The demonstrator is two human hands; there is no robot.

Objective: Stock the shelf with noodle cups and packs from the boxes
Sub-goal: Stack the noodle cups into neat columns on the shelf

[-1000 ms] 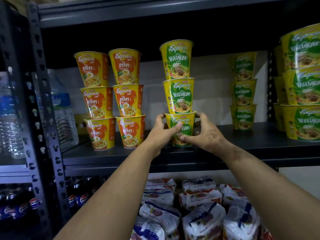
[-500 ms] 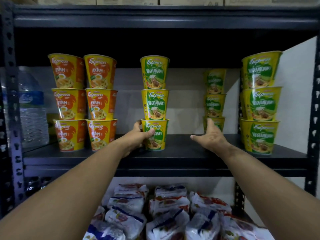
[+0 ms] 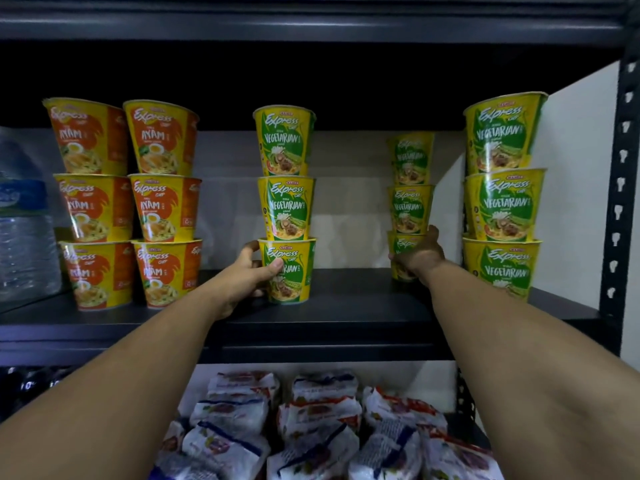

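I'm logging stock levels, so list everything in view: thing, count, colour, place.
Ayam cups: six, orange-yellow, two stacks of three, shelf left.
Vegetarian cups: twelve visible, green-yellow, four stacks of three: centre, rear right, far right, one partly hidden behind far right.
Noodle packs: many, white, lower shelf.
Water bottle: one, clear, blue label, far left.
Shelf: dark metal.
Left hand: grips the centre stack's bottom cup.
Right hand: on the rear stack's bottom cup.
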